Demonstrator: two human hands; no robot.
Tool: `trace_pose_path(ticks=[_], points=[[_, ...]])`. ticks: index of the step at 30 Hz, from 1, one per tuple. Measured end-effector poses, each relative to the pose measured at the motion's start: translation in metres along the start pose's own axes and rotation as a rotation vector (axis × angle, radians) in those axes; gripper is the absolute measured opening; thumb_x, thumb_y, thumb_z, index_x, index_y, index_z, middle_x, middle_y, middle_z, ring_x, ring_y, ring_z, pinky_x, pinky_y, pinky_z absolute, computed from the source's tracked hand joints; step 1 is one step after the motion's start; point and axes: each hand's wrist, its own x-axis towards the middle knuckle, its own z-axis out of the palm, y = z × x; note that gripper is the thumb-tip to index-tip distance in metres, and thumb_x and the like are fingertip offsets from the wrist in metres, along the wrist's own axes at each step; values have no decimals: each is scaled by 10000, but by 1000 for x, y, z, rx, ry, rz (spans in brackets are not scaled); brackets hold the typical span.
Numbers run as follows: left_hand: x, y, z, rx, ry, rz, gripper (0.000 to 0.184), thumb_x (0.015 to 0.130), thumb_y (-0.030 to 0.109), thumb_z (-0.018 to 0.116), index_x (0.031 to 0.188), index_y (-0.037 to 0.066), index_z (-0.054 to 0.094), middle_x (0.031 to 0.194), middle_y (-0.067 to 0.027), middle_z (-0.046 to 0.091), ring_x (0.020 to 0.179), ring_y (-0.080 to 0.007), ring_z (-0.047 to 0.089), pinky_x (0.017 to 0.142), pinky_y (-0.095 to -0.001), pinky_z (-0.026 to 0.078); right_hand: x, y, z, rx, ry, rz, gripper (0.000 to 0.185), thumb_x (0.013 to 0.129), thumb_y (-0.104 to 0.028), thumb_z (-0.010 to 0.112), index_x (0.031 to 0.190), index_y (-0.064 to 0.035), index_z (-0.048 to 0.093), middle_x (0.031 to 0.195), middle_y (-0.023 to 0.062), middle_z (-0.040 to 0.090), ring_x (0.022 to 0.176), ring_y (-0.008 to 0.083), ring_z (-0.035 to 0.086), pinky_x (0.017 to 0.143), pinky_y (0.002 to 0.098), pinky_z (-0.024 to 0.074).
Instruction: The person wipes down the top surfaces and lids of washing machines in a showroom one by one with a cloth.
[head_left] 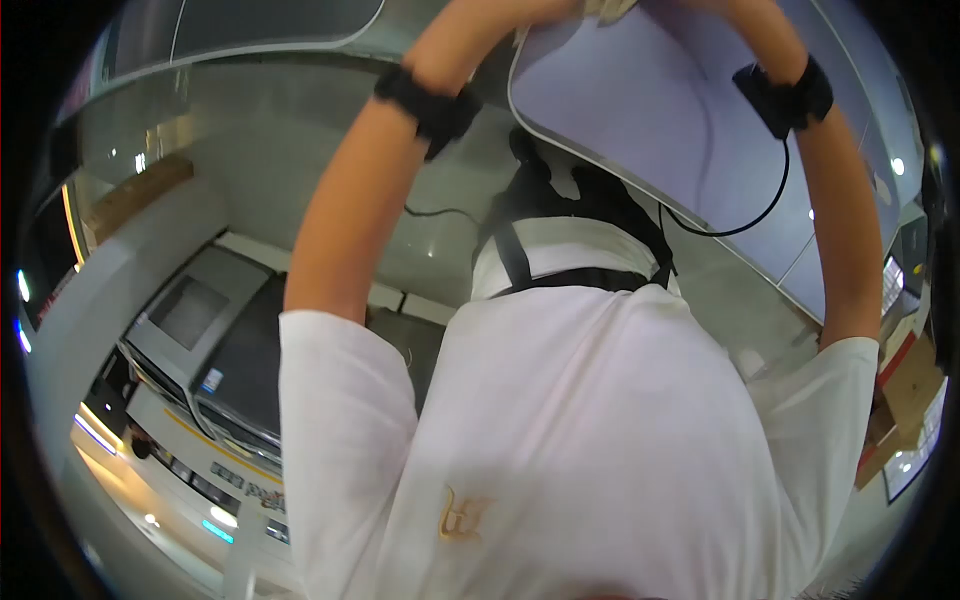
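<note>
My left hand (548, 9) is at the top edge of the head view, over the rim of a pale lilac-white table (610, 85). Beside it lies a small beige item (608, 10), too blurred and cut off to name. My right hand (718, 5) is further right above the same surface, mostly outside the picture. The fingers of both hands are cut off or smeared, so any hold is hidden. A black band (430, 108) circles my left wrist. Another black device (785, 98) is strapped to my right wrist, with a black cable (745, 230) hanging from it.
A rounded dark-topped table (260, 25) stands at the upper left. Large grey machines (190, 310) are at the left, with a cardboard piece (140, 195) above them. Cardboard boxes (910, 390) sit at the right edge. The table's curved edge runs close to my legs.
</note>
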Motion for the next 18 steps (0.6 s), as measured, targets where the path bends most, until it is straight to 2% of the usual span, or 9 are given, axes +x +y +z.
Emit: trace_pose_path(ticks=[3, 5, 6, 8, 10, 13, 15, 17, 18], points=[[-53, 66, -16, -479, 16, -263, 606, 1051, 141, 516, 1592, -7, 286, 1552, -211, 453, 1479, -310, 411, 1208, -396, 329, -45, -50, -7, -21, -143, 115, 615, 955, -244, 598, 1548, -113, 501, 1630, 328, 326, 1560, 494, 213, 1291, 561, 127], [-92, 69, 23, -465, 287, -386, 657, 1013, 154, 570, 1568, -50, 283, 1495, -324, 473, 1444, -458, 428, 1177, -420, 376, -69, -69, -34, 185, -106, 190, 613, 958, -249, 596, 1552, -131, 501, 1625, 342, 320, 1559, 484, 223, 1288, 553, 148], [-87, 62, 23, -397, 279, -342, 662, 1009, 157, 580, 1554, -58, 273, 1469, -326, 487, 1421, -454, 452, 1161, -426, 390, -76, -72, -40, 286, -79, 227, 612, 960, -252, 594, 1554, -141, 501, 1622, 349, 317, 1558, 479, 228, 1287, 549, 158], [-82, 59, 22, -273, 277, -276, 673, 1001, 163, 601, 1527, -74, 254, 1416, -330, 517, 1376, -447, 501, 1129, -436, 417, -76, -53, -27, 160, 4, 268, 616, 961, -246, 594, 1558, -132, 491, 1626, 336, 321, 1546, 479, 255, 1285, 538, 179], [-52, 51, 5, -288, 222, -164, 485, 987, 118, 571, 1432, -23, 441, 1429, -341, 513, 1302, -471, 541, 1077, -470, 462, -63, -31, -10, 108, 50, 272, 619, 964, -238, 593, 1561, -118, 479, 1628, 318, 330, 1532, 484, 282, 1281, 532, 200], [-2, 47, 2, -83, 457, 154, 477, 999, 115, 532, 1438, -53, 448, 1297, -364, 592, 1205, -488, 597, 1046, -493, 481, -40, -3, -12, 32, 75, 233, 628, 965, -226, 588, 1561, -76, 455, 1626, 286, 355, 1509, 497, 317, 1277, 536, 223], [-1, 54, 9, -11, 484, 76, 537, 1003, 118, 529, 1480, -79, 381, 1205, -372, 640, 1147, -496, 625, 1024, -499, 488, -35, -12, -8, -25, 65, 184, 642, 959, -224, 585, 1554, -30, 440, 1618, 270, 376, 1495, 502, 337, 1274, 545, 229], [-33, 55, 16, -67, 316, -345, 591, 991, 107, 549, 1510, -74, 335, 1159, -370, 656, 1092, -506, 645, 987, -506, 504, -33, -37, -13, -14, 44, 140, 644, 947, -214, 586, 1532, 13, 443, 1603, 277, 391, 1494, 501, 340, 1268, 550, 246], [-46, 53, 25, 57, 341, -392, 448, 995, 60, 525, 1422, -64, 472, 1077, -329, 687, 969, -498, 670, 893, -487, 538, -34, -50, -18, -13, 31, 114, 645, 941, -209, 587, 1521, 35, 445, 1596, 281, 398, 1493, 500, 342, 1264, 553, 255]])
